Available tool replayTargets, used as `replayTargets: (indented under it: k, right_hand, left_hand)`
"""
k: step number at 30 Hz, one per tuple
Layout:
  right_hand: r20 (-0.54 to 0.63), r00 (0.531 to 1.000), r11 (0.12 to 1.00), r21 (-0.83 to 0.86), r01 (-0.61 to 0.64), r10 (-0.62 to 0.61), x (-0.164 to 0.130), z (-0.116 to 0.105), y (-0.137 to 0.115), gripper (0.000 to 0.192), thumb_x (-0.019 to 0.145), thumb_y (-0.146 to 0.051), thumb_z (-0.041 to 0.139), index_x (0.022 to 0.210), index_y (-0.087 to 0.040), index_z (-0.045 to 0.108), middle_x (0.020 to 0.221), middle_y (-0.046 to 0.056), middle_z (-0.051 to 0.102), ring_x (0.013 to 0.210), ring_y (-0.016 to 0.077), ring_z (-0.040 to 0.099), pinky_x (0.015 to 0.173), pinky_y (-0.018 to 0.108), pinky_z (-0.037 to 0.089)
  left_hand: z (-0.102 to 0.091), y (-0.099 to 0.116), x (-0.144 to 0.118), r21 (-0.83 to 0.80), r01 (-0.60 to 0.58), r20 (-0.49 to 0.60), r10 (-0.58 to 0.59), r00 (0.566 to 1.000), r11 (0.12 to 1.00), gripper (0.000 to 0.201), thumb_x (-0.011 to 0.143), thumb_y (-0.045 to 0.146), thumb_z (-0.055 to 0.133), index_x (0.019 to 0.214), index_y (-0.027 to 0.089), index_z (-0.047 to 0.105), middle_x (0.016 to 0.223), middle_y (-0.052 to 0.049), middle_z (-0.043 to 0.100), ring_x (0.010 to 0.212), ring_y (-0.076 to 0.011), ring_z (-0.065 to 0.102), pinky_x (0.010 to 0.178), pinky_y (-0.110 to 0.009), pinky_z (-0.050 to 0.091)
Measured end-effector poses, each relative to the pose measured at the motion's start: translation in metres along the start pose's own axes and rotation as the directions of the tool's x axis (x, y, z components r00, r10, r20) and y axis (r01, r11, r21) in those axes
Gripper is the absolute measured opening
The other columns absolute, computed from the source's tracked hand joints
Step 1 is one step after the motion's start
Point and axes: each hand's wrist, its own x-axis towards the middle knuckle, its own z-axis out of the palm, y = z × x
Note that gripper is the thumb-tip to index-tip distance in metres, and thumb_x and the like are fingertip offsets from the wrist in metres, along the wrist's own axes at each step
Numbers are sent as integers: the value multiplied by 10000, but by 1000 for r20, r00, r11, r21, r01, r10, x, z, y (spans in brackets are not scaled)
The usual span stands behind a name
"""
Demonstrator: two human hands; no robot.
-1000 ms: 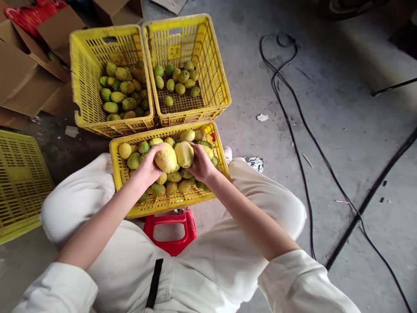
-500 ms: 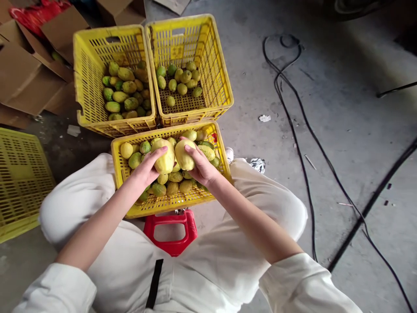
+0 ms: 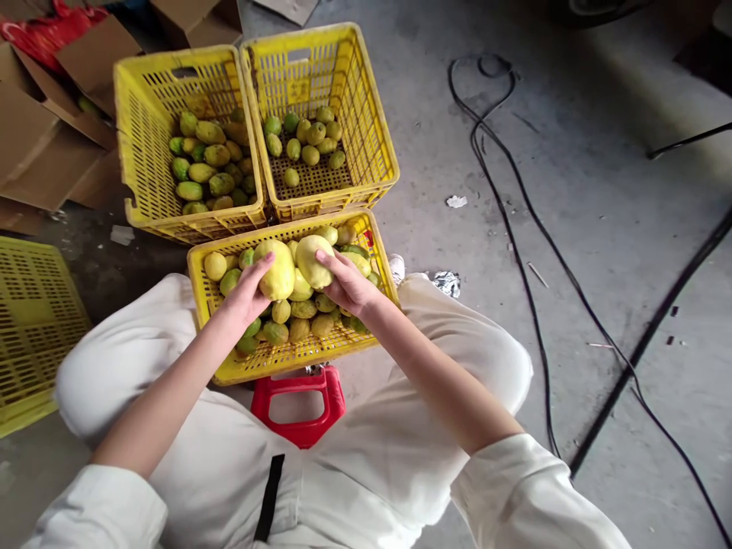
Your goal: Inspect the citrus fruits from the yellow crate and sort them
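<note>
My left hand (image 3: 249, 291) is closed around a large, smooth yellow fruit (image 3: 277, 271), thumb on its top. Beside it, my right hand (image 3: 347, 284) grips a paler yellow round fruit (image 3: 313, 261). Both fruits are held above a shallow yellow crate (image 3: 297, 360) between my knees, with a narrow gap between them. Several smaller green and yellow oval fruits (image 3: 276, 333) lie in this crate; their exact kind I cannot make out. The undersides of the held fruits and most of my fingers are hidden.
Two deeper yellow crates, one left (image 3: 129, 145) and one right (image 3: 383, 145), hold more fruit beyond the shallow one. Another yellow crate (image 3: 40, 305) stands far left, below cardboard boxes (image 3: 46, 145). A red plastic handle-shaped piece (image 3: 335, 400) is near my lap. Black cables (image 3: 529, 267) cross the floor.
The right-hand fruit has shifted slightly up and left and turned a little in my grip. Both hands keep their fruits; the whole view has shifted slightly.
</note>
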Motion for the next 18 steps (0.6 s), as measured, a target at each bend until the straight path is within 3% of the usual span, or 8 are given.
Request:
replayTargets:
  k: [6, 9, 12, 15, 18]
  right_hand:
    - [-61, 998, 1000, -10, 6, -6, 6, 2, 4, 491, 673, -376, 881, 1078, -277, 623, 1049, 16, 738, 1042, 246, 711, 875, 365, 642]
    - [-97, 995, 999, 28, -26, 28, 13, -3, 1, 347, 780, -402, 744, 1072, -279, 603, 1070, 17, 741, 1099, 250, 698, 905, 388, 641]
    - [-85, 994, 997, 57, -56, 61, 15, -8, -4, 257, 806, -355, 644, 1044, -270, 599, 1051, 17, 751, 1118, 250, 695, 911, 392, 643]
    - [-90, 996, 1000, -6, -29, 29, 10, -9, -7, 368, 761, -306, 749, 1102, -274, 616, 1033, 3, 762, 1096, 226, 705, 912, 336, 637]
    - [-37, 999, 999, -39, 8, -10, 5, -5, -8, 484, 682, -330, 877, 1098, -270, 637, 1039, 19, 771, 1110, 230, 713, 940, 322, 633]
  left_hand:
    - [8, -3, -5, 37, 19, 20, -19, 1000, 999, 290, 847, 234, 769, 1105, 177, 651, 1066, -92, 767, 1226, -290, 682, 988, -374, 626]
    - [7, 1, -3, 22, 40, -22, -40, 999, 999, 263, 886, 362, 693, 1083, 193, 650, 1109, -101, 756, 1264, -314, 660, 969, -410, 635]
    - [1, 5, -1, 22, 32, -33, -31, 999, 999, 200, 867, 331, 669, 1019, 201, 653, 1073, -85, 754, 1275, -322, 654, 973, -433, 632]
    - [-5, 5, 0, 65, -49, 34, 46, 998, 997, 229, 786, 240, 778, 975, 191, 659, 1022, -75, 754, 1255, -309, 667, 1008, -407, 614]
    - [-6, 5, -2, 52, -41, 36, 39, 999, 998, 319, 738, 207, 838, 1002, 184, 660, 980, -81, 751, 1231, -309, 680, 1041, -406, 595]
